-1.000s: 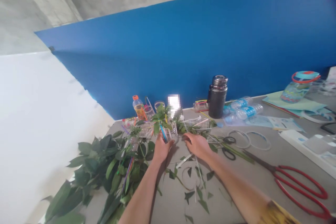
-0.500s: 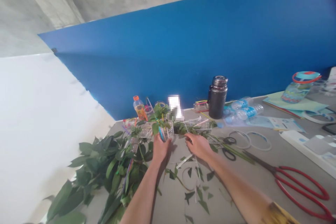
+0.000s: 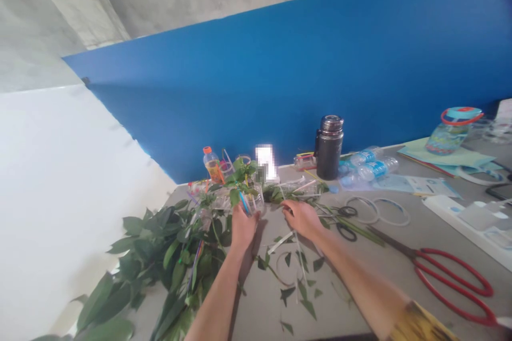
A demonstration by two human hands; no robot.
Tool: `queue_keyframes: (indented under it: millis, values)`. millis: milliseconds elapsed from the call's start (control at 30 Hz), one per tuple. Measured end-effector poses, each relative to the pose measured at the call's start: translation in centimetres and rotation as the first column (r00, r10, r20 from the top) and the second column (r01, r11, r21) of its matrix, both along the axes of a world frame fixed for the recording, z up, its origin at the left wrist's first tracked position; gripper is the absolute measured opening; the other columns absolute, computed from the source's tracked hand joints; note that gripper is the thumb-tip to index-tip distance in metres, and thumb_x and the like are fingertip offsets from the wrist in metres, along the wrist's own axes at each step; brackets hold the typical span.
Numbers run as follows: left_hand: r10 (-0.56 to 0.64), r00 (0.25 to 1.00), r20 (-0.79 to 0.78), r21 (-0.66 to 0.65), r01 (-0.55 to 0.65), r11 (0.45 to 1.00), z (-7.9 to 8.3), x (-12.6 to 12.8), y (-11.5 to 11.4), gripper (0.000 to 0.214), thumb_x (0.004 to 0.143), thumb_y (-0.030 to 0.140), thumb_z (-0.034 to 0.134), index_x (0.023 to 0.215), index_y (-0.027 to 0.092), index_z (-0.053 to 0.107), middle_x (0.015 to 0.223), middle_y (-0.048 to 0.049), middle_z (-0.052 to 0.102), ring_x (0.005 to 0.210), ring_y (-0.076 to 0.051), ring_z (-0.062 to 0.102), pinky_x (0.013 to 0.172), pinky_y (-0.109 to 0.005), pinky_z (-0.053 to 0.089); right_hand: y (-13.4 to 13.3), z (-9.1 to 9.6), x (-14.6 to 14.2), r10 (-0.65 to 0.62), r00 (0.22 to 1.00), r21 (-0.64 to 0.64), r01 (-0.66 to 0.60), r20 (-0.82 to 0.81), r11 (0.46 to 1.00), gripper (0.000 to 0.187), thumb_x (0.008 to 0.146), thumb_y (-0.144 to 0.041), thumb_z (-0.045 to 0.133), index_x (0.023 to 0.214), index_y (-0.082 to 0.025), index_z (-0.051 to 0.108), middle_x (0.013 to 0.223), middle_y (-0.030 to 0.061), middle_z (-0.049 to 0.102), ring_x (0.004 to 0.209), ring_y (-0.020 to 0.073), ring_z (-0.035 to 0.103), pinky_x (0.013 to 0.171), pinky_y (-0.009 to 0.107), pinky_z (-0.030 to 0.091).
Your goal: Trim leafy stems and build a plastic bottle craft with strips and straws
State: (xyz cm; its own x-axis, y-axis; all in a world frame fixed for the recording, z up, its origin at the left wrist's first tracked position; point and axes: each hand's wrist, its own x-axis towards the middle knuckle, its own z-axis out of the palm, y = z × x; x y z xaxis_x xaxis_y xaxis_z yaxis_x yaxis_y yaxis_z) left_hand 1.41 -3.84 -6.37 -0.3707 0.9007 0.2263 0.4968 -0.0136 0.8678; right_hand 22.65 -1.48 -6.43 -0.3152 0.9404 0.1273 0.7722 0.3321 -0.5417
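My left hand (image 3: 245, 228) is closed around the near left side of a clear plastic cup (image 3: 257, 203). Green leafy stems (image 3: 243, 171) and a blue straw (image 3: 244, 202) stand up out of it. To the right, my right hand (image 3: 303, 218) rests low over the table with fingers curled together. A thin white strip (image 3: 282, 190) shows just beyond its fingertips; what the fingers hold, if anything, is hidden. Cut leaves (image 3: 309, 306) and a flat white strip (image 3: 280, 243) lie between my forearms.
A heap of leafy branches (image 3: 160, 250) covers the left side. Red-handled scissors (image 3: 452, 277) and black-handled scissors (image 3: 347, 230) lie right. Behind stand an orange-capped bottle (image 3: 212, 164) and a dark thermos (image 3: 330, 149). Plastic bottles (image 3: 376, 168) and a power strip (image 3: 452, 216) are farther right.
The view has shifted slightly, so objects on the right appear a little farther left. Both hands keep nearly the same place and hold.
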Motion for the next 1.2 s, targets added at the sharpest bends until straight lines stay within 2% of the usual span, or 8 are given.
queue_keyframes:
  millis: [100, 200, 400, 633, 833, 933, 1067, 1200]
  values:
    - [0.052, 0.998, -0.027, -0.031, -0.052, 0.998, 0.7, 0.0, -1.7, 0.044, 0.078, 0.028, 0.071, 0.119, 0.015, 0.063, 0.122, -0.0176, 0.072, 0.117, -0.032, 0.068, 0.105, -0.046, 0.049, 0.1, 0.2, 0.1, -0.013, 1.0, 0.023, 0.013, 0.006, 1.0, 0.032, 0.099, -0.028, 0.051, 0.122, -0.024, 0.073, 0.117, 0.0056, 0.079, 0.109, 0.0234, 0.071, 0.087, 0.027, 0.045]
    - [-0.025, 0.998, -0.052, -0.063, 0.021, 0.998, 1.1, 0.4, -4.2, 0.044, 0.079, 0.033, 0.068, 0.119, 0.015, 0.068, 0.126, -0.0172, 0.072, 0.116, -0.031, 0.069, 0.104, -0.044, 0.049, 0.0, 0.4, 0.1, -0.023, 0.999, 0.016, 0.023, 0.047, 1.0, 0.029, 0.1, -0.03, 0.051, 0.115, -0.025, 0.075, 0.111, 0.0054, 0.08, 0.102, 0.0224, 0.073, 0.08, 0.026, 0.044]
    - [-0.313, 0.947, -0.071, -0.196, 0.295, 0.935, 1.4, 2.3, -8.3, 0.025, 0.084, 0.035, 0.058, 0.088, 0.018, 0.075, 0.085, -0.0074, 0.078, 0.08, -0.023, 0.071, 0.077, -0.032, 0.053, -0.4, 0.5, -0.2, 0.016, 0.994, -0.007, -0.015, 0.105, 1.0, 0.028, 0.1, -0.034, 0.053, 0.094, -0.023, 0.078, 0.096, 0.0069, 0.081, 0.091, 0.0216, 0.073, 0.072, 0.027, 0.039]
    - [-0.096, 0.975, -0.201, -0.18, 0.06, 0.982, 1.6, -0.5, -8.0, 0.031, 0.088, 0.041, 0.052, 0.072, 0.019, 0.067, 0.061, -0.0005, 0.065, 0.061, -0.017, 0.059, 0.063, -0.028, 0.042, -0.2, 0.3, 0.1, 0.043, 0.988, -0.017, -0.041, 0.15, 0.999, 0.029, 0.101, -0.035, 0.052, 0.093, -0.023, 0.077, 0.095, 0.0059, 0.08, 0.088, 0.02, 0.071, 0.069, 0.026, 0.036]
    - [0.023, 0.959, -0.281, -0.102, -0.054, 0.993, 2.5, -2.2, -7.2, 0.019, 0.086, 0.032, 0.055, 0.086, 0.022, 0.071, 0.087, -0.0049, 0.077, 0.082, -0.022, 0.07, 0.078, -0.031, 0.05, -0.3, 0.3, 0.2, 0.031, 0.99, -0.016, -0.029, 0.139, 0.999, 0.025, 0.099, -0.032, 0.055, 0.093, -0.023, 0.077, 0.095, 0.0058, 0.08, 0.087, 0.0201, 0.071, 0.069, 0.026, 0.035]
    - [0.109, 0.912, -0.395, -0.016, -0.126, 0.992, 3.7, -3.8, -6.8, 0.019, 0.088, 0.029, 0.053, 0.088, 0.023, 0.071, 0.091, -0.0065, 0.077, 0.085, -0.024, 0.07, 0.082, -0.034, 0.052, -0.4, 0.3, 0.2, 0.034, 0.99, -0.021, -0.032, 0.135, 0.999, 0.025, 0.098, -0.029, 0.055, 0.091, -0.023, 0.078, 0.091, 0.0052, 0.08, 0.086, 0.02, 0.07, 0.069, 0.027, 0.035]
    - [0.39, 0.725, -0.567, 0.208, -0.332, 0.92, 5.3, -8.3, -6.9, 0.023, 0.086, 0.019, 0.049, 0.096, 0.019, 0.07, 0.105, -0.0142, 0.074, 0.108, -0.032, 0.065, 0.099, -0.044, 0.049, -0.3, 0.2, 0.3, 0.049, 0.991, -0.022, -0.047, 0.121, 0.999, 0.025, 0.097, -0.027, 0.054, 0.093, -0.023, 0.078, 0.094, 0.0048, 0.08, 0.088, 0.0199, 0.071, 0.07, 0.026, 0.036]
    - [0.39, 0.74, -0.548, 0.036, -0.444, 0.895, 5.2, -12.4, -7.1, 0.032, 0.088, 0.02, 0.05, 0.116, 0.014, 0.066, 0.111, -0.016, 0.073, 0.106, -0.031, 0.068, 0.098, -0.043, 0.051, -0.2, 0.0, 0.3, 0.072, 0.99, -0.03, -0.069, 0.119, 0.997, 0.025, 0.098, -0.029, 0.054, 0.097, -0.023, 0.078, 0.098, 0.006, 0.081, 0.092, 0.021, 0.072, 0.073, 0.026, 0.038]
